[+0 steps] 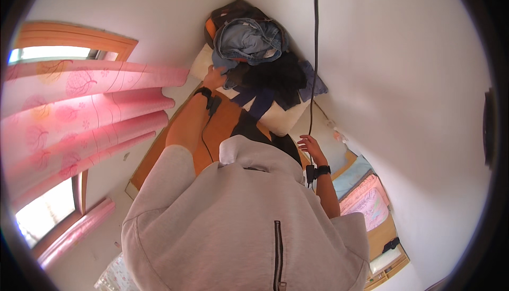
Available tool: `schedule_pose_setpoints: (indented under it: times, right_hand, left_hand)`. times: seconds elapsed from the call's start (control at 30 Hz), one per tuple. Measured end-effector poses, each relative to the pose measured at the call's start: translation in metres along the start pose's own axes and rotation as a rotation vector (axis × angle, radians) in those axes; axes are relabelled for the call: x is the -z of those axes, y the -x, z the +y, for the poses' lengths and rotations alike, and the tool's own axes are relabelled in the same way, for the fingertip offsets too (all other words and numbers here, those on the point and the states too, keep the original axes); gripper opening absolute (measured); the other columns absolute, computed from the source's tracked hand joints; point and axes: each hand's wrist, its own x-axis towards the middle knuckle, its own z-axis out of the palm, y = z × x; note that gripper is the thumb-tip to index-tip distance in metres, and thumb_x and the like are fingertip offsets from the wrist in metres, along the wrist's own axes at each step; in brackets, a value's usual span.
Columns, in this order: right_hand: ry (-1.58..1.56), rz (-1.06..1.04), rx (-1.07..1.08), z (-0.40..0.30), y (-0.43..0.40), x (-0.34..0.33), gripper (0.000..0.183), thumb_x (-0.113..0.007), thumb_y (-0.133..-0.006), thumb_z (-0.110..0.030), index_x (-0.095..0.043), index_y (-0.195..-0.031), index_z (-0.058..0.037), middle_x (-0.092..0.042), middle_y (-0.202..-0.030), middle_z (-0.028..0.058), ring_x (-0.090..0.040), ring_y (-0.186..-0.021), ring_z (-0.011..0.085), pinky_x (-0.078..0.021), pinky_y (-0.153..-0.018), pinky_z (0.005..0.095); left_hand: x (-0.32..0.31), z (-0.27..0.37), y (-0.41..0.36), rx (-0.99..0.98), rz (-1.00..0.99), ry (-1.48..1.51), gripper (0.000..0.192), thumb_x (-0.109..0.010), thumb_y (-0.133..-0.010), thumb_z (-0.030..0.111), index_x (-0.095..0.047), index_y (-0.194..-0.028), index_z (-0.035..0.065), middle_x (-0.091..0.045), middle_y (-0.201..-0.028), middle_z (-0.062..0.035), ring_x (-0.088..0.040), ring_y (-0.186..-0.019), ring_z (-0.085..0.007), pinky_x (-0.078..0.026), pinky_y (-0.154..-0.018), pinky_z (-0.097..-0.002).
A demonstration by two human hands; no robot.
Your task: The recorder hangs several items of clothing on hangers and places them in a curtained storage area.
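My left hand [214, 77] reaches to the left edge of a clothes pile, its fingers against blue-grey cloth [222, 63]. Whether they grip it is not clear. Above it, rumpled blue denim [250, 40] lies in a rounded heap with its waistband or hem edge showing. Black clothing [276, 72] is heaped just below the denim, with navy cloth [260, 103] sticking out in strips. My right hand [312, 148] is apart from the pile, beside my hip, with fingers spread and nothing in them.
A dark bag with orange trim [210, 28] stands behind the denim in the corner. Cream padding [284, 118] lies beneath the clothes. A black cable [316, 52] hangs down at the right. Pink curtains [91, 88] cover windows at the left. Folded pink textiles [368, 205] lie at lower right.
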Motion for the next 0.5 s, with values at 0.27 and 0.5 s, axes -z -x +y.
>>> schedule_pose_setpoints:
  times: [0.27,0.5]
  right_hand:
    - [0.034,0.107,-0.006,-0.003,0.035,-0.042,0.029,-0.045,-0.101,-0.023,-0.06,-0.122,-0.0089,-0.07,-0.103,0.0059,-0.065,-0.088,0.0132,-0.0507,-0.078,0.0267]
    - [0.08,0.096,0.033,-0.022,0.031,-0.069,0.028,-0.046,-0.102,-0.022,-0.059,-0.121,-0.008,-0.069,-0.102,0.0057,-0.065,-0.088,0.0129,-0.051,-0.077,0.0268]
  left_hand:
    - [0.01,-0.02,-0.104,0.012,0.02,0.032,0.053,-0.061,-0.085,0.036,-0.059,-0.13,0.0067,-0.032,-0.15,-0.0298,-0.032,-0.139,-0.0429,-0.038,-0.108,-0.0499]
    - [-0.006,-0.028,-0.103,-0.053,0.153,0.097,0.043,-0.059,-0.088,0.023,-0.058,-0.123,-0.0009,-0.042,-0.142,-0.027,-0.048,-0.126,-0.0429,-0.043,-0.104,-0.0482]
